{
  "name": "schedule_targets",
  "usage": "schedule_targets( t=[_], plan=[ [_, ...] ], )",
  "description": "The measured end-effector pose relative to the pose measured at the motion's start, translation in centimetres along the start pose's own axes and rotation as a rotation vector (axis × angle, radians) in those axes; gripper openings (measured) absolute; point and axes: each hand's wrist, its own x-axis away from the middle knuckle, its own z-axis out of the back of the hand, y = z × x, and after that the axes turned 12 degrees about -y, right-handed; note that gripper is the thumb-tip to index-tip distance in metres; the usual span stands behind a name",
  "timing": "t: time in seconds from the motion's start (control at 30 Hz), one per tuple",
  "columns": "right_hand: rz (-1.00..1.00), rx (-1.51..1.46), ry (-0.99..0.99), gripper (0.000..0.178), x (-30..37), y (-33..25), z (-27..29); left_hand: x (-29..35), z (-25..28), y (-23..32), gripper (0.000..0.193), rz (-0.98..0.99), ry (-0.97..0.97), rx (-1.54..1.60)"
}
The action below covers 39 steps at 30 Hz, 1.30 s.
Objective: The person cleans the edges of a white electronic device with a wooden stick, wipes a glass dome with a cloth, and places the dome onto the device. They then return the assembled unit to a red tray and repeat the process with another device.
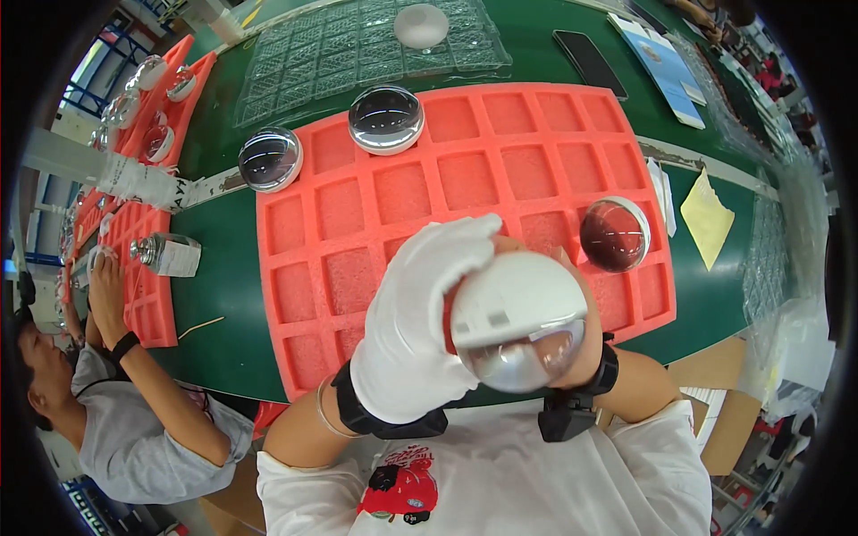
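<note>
In front of my chest I hold a glossy ball [518, 322], whitish above and clear below. My left hand [416, 313], in a white glove, is closed along its left side. My bare right hand [592, 335] is against its right and far side, with most of the fingers hidden behind it. Under both hands lies a red foam tray [402, 190] with square pockets. Clear glossy balls rest on it: one [615, 234] by my right hand, another [386, 120] at the far edge, and a third [271, 159] at the far left corner.
A clear plastic tray [304, 71] bears a frosted ball [421, 27] at the back. A phone [590, 64], a blue-white box [657, 67] and yellow paper [707, 219] lie right. Left are a glass bottle [170, 255], a thin stick [202, 327] and a co-worker [152, 420] at red trays.
</note>
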Motion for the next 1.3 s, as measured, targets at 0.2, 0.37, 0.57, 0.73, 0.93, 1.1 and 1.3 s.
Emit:
schedule_targets(
  t=[0.2,0.37,0.57,0.73,0.93,1.1,1.3],
  plan=[
    [0.004,-0.006,0.071,0.059,-0.2,0.4,-0.2,-0.2,-0.7,-1.4,0.063,-0.190,-0.038,-0.046],
    [0.022,-0.027,0.132,0.057,-0.1,0.8,-0.6,-0.5,0.0,-1.6,0.077,-0.127,-0.145,0.001],
    [0.032,-0.051,0.170,0.056,-0.1,1.1,-1.5,-0.5,0.0,-1.4,0.096,0.030,-0.147,0.200],
    [-0.178,0.112,0.329,0.058,-0.4,-0.1,-2.5,-0.1,0.4,-0.7,0.106,0.218,-0.137,0.329],
    [-0.175,0.105,0.237,0.058,0.3,0.2,-1.8,0.1,-0.2,-1.6,0.094,0.193,-0.160,0.540],
    [-0.139,0.003,0.182,0.055,0.1,0.7,-1.8,-0.8,0.3,-2.0,0.085,0.506,-0.076,1.347],
    [-0.172,0.040,0.372,0.060,-0.8,0.6,-2.3,-0.4,0.6,-2.3,0.061,0.727,-0.029,1.562]
  ],
)
